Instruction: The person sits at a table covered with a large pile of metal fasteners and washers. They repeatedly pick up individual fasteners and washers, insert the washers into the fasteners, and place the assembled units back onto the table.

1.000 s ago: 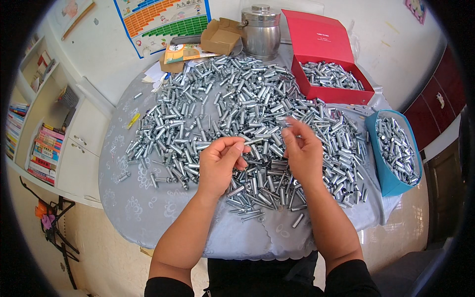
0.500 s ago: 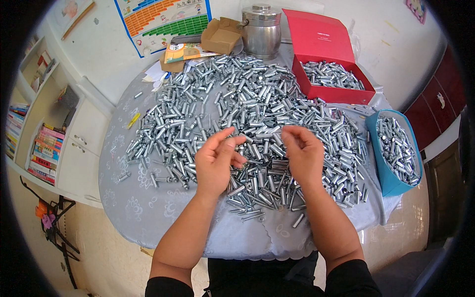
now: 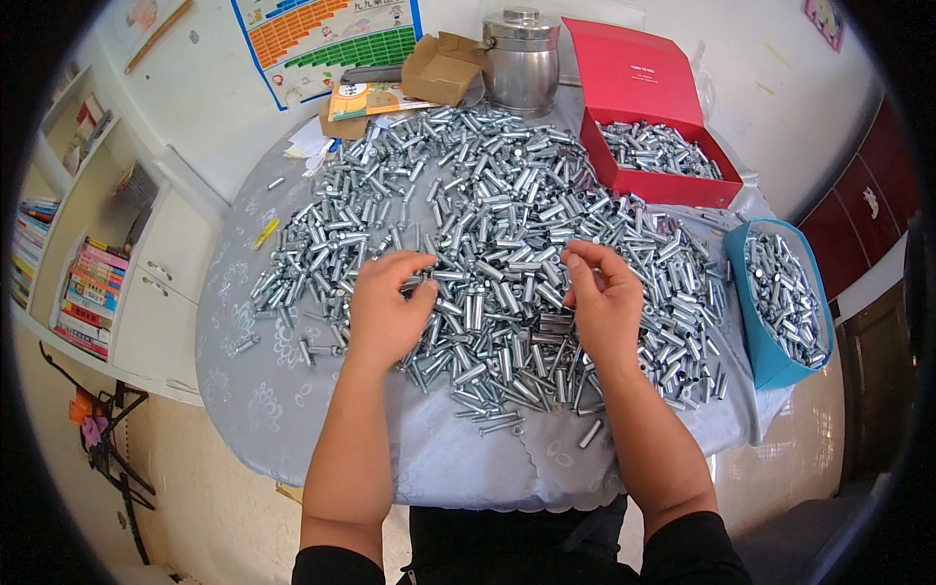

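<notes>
A wide heap of shiny metal bolts and tube-shaped sleeves (image 3: 487, 292) covers much of the table. Over its left front part, my left hand (image 3: 388, 307) has thumb and forefinger apart with nothing seen between them. My right hand (image 3: 606, 297) hovers above the heap's middle right, its fingers curled and the thumb close to the forefinger. Whether a small part sits in that pinch is too small to make out. Several sleeves lie side by side in a small dark-edged cluster (image 3: 553, 327) between the hands.
A red box (image 3: 673, 190) with raised lid and a blue bin (image 3: 746, 292), both filled with metal parts, stand at the right. Behind the heap are a steel canister (image 3: 522, 63), a cardboard box (image 3: 441, 70) and a booklet (image 3: 375, 100). A yellow tool (image 3: 266, 233) lies at left.
My left hand has moved left, away from my right hand, and its fingers have parted. My right hand has shifted slightly to the right, staying pinched.
</notes>
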The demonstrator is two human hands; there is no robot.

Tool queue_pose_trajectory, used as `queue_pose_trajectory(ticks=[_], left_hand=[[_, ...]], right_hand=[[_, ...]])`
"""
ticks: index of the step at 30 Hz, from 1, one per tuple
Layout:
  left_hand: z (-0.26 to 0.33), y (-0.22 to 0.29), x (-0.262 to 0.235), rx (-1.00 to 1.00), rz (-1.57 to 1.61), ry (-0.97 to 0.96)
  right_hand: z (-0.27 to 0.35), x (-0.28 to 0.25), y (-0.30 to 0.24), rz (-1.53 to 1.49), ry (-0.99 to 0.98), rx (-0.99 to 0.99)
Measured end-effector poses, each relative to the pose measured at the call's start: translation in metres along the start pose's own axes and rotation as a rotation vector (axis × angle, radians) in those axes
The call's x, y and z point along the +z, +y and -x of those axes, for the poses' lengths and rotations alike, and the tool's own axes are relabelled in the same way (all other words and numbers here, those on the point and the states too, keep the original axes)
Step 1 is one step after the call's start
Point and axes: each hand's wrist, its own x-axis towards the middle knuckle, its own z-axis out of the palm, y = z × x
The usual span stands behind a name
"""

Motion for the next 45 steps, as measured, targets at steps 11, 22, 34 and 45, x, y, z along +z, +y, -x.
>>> queue_pose_trajectory(ticks=[11, 22, 34, 45], left_hand=[[0.001, 0.008, 0.014, 0.21, -0.125, 0.039], [0.018, 0.042, 0.023, 0.043, 0.453, -0.128], [0.018, 0.041, 0.028, -0.135, 0.673, -0.253], [0.017, 0.034, 0.03, -0.218, 0.8, -0.28]], right_hand=[[0.008, 0.006, -0.002, 0.083, -0.076, 0.033], [0.015, 0.004, -0.019, 0.145, -0.413, 0.057], [0.01, 0.001, -0.018, -0.024, -0.444, 0.263], [0.009, 0.001, -0.011, -0.093, -0.493, 0.143]])
